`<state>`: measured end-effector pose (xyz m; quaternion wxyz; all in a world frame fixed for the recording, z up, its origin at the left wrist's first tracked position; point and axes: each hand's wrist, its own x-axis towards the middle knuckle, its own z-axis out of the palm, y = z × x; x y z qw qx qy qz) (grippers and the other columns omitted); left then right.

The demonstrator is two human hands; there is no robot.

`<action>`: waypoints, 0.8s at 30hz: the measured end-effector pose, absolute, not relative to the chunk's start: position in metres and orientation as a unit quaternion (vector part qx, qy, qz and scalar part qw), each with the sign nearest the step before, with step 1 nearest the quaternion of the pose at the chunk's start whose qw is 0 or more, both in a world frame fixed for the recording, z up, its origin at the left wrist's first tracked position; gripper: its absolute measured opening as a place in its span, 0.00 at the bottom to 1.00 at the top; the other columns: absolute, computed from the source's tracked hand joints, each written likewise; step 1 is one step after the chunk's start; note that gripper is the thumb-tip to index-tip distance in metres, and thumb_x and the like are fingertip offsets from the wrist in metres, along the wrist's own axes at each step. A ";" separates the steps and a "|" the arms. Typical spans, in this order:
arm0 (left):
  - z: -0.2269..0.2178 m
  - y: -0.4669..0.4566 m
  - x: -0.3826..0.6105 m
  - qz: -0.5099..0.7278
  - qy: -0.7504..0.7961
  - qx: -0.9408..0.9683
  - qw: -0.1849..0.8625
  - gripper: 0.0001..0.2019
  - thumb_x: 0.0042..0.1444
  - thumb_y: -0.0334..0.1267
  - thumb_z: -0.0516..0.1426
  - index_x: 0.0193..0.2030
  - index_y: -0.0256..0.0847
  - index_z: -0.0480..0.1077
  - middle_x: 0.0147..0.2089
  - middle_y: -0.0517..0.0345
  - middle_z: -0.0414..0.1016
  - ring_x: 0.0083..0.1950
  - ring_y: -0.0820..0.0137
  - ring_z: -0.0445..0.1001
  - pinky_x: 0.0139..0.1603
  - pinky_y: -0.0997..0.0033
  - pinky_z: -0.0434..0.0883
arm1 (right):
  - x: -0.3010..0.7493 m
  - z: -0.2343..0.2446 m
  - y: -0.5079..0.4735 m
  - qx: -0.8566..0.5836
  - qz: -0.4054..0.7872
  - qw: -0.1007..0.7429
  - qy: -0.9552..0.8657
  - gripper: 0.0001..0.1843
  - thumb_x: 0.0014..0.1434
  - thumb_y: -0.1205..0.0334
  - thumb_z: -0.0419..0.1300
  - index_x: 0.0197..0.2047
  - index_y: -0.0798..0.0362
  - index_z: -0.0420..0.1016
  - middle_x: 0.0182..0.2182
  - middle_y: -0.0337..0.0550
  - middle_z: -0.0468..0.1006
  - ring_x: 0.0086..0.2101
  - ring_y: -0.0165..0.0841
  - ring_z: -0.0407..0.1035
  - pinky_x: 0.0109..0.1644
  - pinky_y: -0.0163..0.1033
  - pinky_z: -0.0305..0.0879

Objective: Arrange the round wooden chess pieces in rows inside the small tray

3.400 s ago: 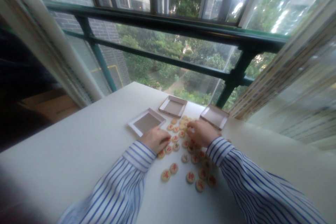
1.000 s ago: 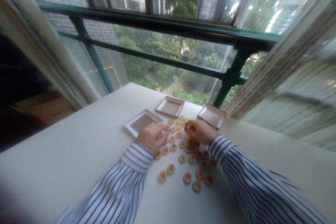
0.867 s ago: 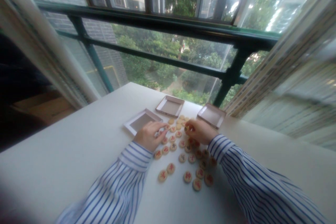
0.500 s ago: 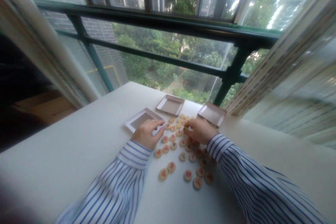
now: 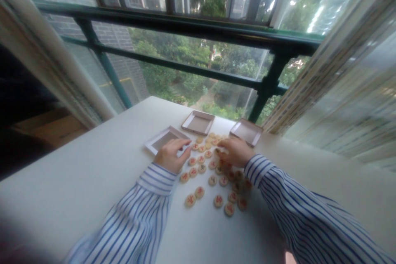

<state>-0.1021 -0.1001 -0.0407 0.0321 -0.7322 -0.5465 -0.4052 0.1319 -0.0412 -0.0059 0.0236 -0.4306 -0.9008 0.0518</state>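
Note:
Round wooden Chinese chess pieces, marked with red or black characters, lie loosely scattered over the white table. Several at the far end of the group show plain faces. At the group's left edge hovers my left hand, thumb and forefinger apart with nothing between them, partly covering a shallow open box. My right hand is over pieces on the right side, fingers bent and thumb and forefinger slightly apart. It hides some pieces beneath it; no held piece can be made out.
Two more shallow open boxes stand behind the pieces, one in the middle and one at the right. Beyond the table's far edge are a green railing and windows. A cardboard box sits in the dark at left.
The view has shifted slightly, so everything appears a little up and left. Both hands keep nearly the same places; the right fingers have spread slightly.

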 end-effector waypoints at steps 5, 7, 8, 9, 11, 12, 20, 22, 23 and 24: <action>-0.047 -0.119 -0.102 -0.440 -0.576 -0.688 0.026 0.13 0.52 0.40 0.53 0.41 0.38 0.72 0.37 0.54 0.76 0.33 0.71 0.72 0.30 0.73 0.70 | 0.155 0.008 -0.051 -0.413 0.056 0.059 -0.907 0.18 0.56 0.56 0.52 0.49 0.51 0.69 0.43 0.45 0.74 0.42 0.36 0.67 0.43 0.37 0.59; -0.053 -0.132 -0.103 -0.457 -0.592 -0.664 0.031 0.13 0.52 0.42 0.54 0.41 0.39 0.72 0.37 0.54 0.76 0.33 0.71 0.72 0.30 0.73 0.70 | 0.168 0.015 -0.056 -0.425 0.052 0.063 -0.901 0.19 0.56 0.56 0.52 0.50 0.51 0.67 0.43 0.46 0.74 0.42 0.35 0.67 0.43 0.36 0.60; -0.057 -0.140 -0.103 -0.460 -0.602 -0.651 0.036 0.14 0.52 0.43 0.54 0.41 0.39 0.72 0.37 0.54 0.75 0.33 0.70 0.72 0.30 0.73 0.71 | 0.176 0.018 -0.058 -0.436 0.049 0.061 -0.897 0.19 0.57 0.57 0.51 0.51 0.51 0.67 0.44 0.46 0.73 0.42 0.36 0.67 0.44 0.36 0.60; -0.062 -0.147 -0.104 -0.459 -0.616 -0.639 0.040 0.14 0.52 0.45 0.54 0.41 0.40 0.71 0.38 0.55 0.75 0.34 0.70 0.72 0.31 0.72 0.72 | 0.184 0.020 -0.060 -0.447 0.048 0.056 -0.892 0.20 0.57 0.57 0.51 0.52 0.52 0.66 0.45 0.47 0.73 0.43 0.36 0.67 0.44 0.36 0.59; -0.074 -0.159 -0.107 -0.452 -0.629 -0.631 0.045 0.16 0.52 0.47 0.53 0.42 0.41 0.71 0.39 0.54 0.75 0.36 0.68 0.73 0.33 0.71 0.73 | 0.200 0.024 -0.064 -0.471 0.048 0.042 -0.880 0.20 0.57 0.57 0.50 0.53 0.52 0.65 0.46 0.47 0.72 0.43 0.36 0.68 0.44 0.36 0.60; -0.082 -0.165 -0.109 -0.446 -0.629 -0.634 0.049 0.17 0.52 0.48 0.52 0.43 0.40 0.70 0.41 0.53 0.75 0.39 0.67 0.73 0.34 0.70 0.73 | 0.209 0.024 -0.066 -0.476 0.049 0.034 -0.878 0.21 0.58 0.57 0.50 0.53 0.52 0.66 0.45 0.47 0.73 0.42 0.36 0.68 0.44 0.36 0.60; -0.120 -0.176 -0.115 -0.364 -0.644 -0.670 0.070 0.22 0.55 0.51 0.48 0.49 0.37 0.66 0.50 0.46 0.71 0.52 0.61 0.69 0.54 0.59 0.67 | 0.255 0.009 -0.082 -0.497 0.043 0.003 -0.867 0.20 0.57 0.58 0.49 0.51 0.55 0.67 0.46 0.51 0.73 0.46 0.37 0.66 0.48 0.37 0.58; -0.119 -0.174 -0.114 -0.334 -0.628 -0.700 0.060 0.23 0.55 0.50 0.49 0.51 0.36 0.65 0.51 0.46 0.71 0.53 0.62 0.69 0.55 0.59 0.66 | 0.257 0.005 -0.084 -0.497 0.043 -0.002 -0.867 0.18 0.58 0.59 0.49 0.48 0.56 0.69 0.44 0.51 0.74 0.45 0.37 0.67 0.47 0.36 0.58; -0.117 -0.173 -0.114 -0.321 -0.620 -0.714 0.055 0.23 0.55 0.49 0.49 0.52 0.36 0.64 0.52 0.46 0.71 0.53 0.62 0.69 0.55 0.60 0.67 | 0.257 0.003 -0.085 -0.495 0.044 -0.007 -0.868 0.17 0.57 0.59 0.49 0.46 0.56 0.70 0.42 0.51 0.75 0.44 0.37 0.67 0.46 0.36 0.58; -0.116 -0.172 -0.113 -0.312 -0.613 -0.724 0.052 0.23 0.55 0.49 0.49 0.53 0.36 0.64 0.52 0.46 0.70 0.53 0.62 0.68 0.55 0.59 0.67 | 0.255 0.002 -0.085 -0.493 0.044 -0.011 -0.869 0.15 0.57 0.59 0.49 0.43 0.56 0.71 0.41 0.51 0.75 0.42 0.36 0.68 0.45 0.36 0.59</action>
